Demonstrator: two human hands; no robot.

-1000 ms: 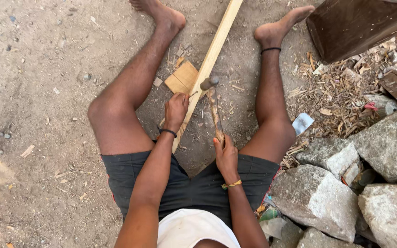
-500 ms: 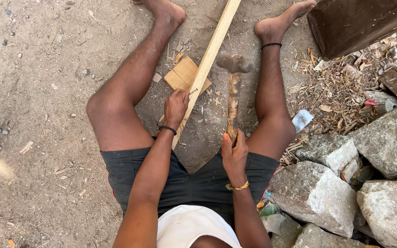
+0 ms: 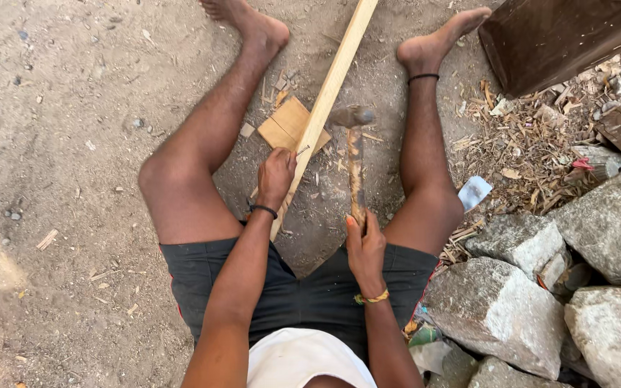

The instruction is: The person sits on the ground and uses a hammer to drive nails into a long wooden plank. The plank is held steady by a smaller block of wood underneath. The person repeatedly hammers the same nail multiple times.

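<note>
So your left hand pinches a nail against the pale wooden strip, while your right hand grips the hammer handle. At about 3 o'clock, a small white-blue wrapper lies beside your leg.

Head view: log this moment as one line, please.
left hand: pinches nail on wooden strip | right hand: grips hammer, raised | person seated on dirt ground

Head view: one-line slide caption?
Right hand holds hammer beside wooden strip; left hand holds nail.
</note>
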